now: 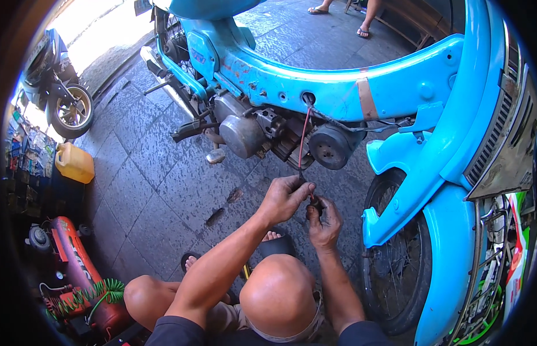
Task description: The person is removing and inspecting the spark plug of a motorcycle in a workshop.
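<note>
A light blue step-through motorbike [320,86] stands in front of me. From a round hole in its frame a thin red wire [305,135] runs down, dark near its lower end. My left hand [283,200] pinches that dark stretch between thumb and fingers. Just right of it, my right hand [325,225] is closed around a small black piece [316,204] at the wire's end; its kind is hard to make out. The grey engine [240,134] and a round black horn-like part [330,148] sit beyond my hands, neither touched.
To the right is the front wheel [398,277] under a blue fender. A red air compressor [78,259] with a green coiled hose [109,291] stands at lower left, a yellow jerrycan [74,163] behind it. Another motorbike [63,104] is at far left. A person's feet [365,29] show at the back.
</note>
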A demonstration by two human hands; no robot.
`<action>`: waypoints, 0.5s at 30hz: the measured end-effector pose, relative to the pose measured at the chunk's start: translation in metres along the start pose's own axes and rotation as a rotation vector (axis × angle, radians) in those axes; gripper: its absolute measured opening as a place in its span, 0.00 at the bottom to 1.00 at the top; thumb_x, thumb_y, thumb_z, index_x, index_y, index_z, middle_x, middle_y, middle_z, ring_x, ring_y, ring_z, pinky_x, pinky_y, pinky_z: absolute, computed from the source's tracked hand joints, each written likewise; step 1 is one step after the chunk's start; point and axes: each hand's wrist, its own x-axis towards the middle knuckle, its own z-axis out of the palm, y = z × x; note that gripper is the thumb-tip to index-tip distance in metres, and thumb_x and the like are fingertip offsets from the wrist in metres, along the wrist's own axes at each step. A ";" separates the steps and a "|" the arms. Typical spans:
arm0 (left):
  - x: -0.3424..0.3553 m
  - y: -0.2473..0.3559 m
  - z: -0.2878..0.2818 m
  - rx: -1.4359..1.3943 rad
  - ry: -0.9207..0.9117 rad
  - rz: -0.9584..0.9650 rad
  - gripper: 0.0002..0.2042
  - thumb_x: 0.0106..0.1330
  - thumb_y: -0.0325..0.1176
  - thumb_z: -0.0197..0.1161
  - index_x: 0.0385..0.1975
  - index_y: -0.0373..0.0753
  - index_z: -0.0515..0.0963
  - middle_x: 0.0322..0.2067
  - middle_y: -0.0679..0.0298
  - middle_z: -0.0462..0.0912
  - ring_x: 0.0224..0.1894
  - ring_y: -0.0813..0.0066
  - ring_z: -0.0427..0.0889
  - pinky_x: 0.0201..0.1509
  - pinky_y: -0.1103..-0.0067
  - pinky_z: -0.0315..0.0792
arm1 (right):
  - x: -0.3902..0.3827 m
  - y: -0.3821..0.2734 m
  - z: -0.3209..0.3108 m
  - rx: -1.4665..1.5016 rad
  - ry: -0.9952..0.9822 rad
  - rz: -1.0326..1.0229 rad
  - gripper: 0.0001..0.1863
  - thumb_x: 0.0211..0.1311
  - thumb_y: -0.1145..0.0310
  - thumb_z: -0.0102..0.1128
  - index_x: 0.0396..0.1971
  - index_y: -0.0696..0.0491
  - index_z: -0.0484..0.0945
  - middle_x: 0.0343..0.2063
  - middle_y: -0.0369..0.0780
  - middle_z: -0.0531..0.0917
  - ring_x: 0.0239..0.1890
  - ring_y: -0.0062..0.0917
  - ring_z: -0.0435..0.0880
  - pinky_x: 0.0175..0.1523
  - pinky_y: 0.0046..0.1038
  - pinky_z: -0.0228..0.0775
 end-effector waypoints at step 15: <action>0.012 0.009 0.011 -0.061 0.181 0.046 0.11 0.65 0.33 0.63 0.37 0.29 0.80 0.28 0.61 0.84 0.30 0.81 0.78 0.35 0.78 0.73 | 0.030 0.059 -0.003 -0.161 -0.068 0.084 0.14 0.56 0.70 0.68 0.42 0.55 0.80 0.31 0.39 0.82 0.28 0.30 0.79 0.36 0.32 0.71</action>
